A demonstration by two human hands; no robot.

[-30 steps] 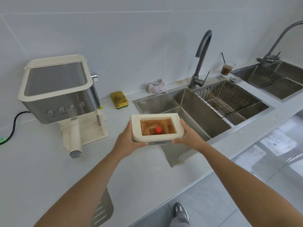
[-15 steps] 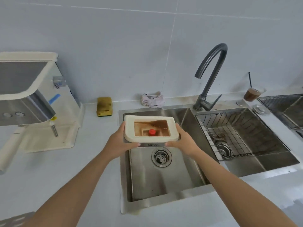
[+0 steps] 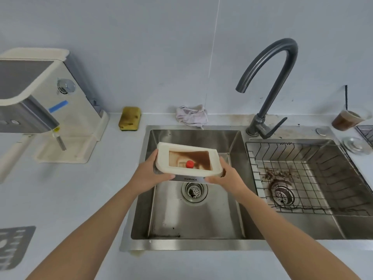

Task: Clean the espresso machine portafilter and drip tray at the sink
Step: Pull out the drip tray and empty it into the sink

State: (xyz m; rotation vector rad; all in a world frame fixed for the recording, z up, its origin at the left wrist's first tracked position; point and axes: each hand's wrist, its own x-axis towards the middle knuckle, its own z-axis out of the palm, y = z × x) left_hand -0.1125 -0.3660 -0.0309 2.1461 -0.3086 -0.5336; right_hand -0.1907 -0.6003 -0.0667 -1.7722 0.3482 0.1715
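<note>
Two grips, the left grip point(image 3: 148, 174) and the right grip point(image 3: 227, 176), clasp both ends of the stiff, probably light drip tray point(image 3: 188, 156), tilted above the left basin of the sink point(image 3: 193, 244); its brown liquid may slosh.

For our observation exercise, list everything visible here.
cream plastic drip tray: one, stained, over left basin
steel double sink: one, in counter
dark grey curved tap: one, behind sink
yellow sponge: one, counter by wall
crumpled white cloth: one, behind sink
cream espresso machine: one, counter left
wire basket: one, dark, right basin
clear cup: one, brown drink, far right
grey slotted grate: one, lower left
left grip: one, bare, tray's left edge
right grip: one, bare, tray's right edge
</note>
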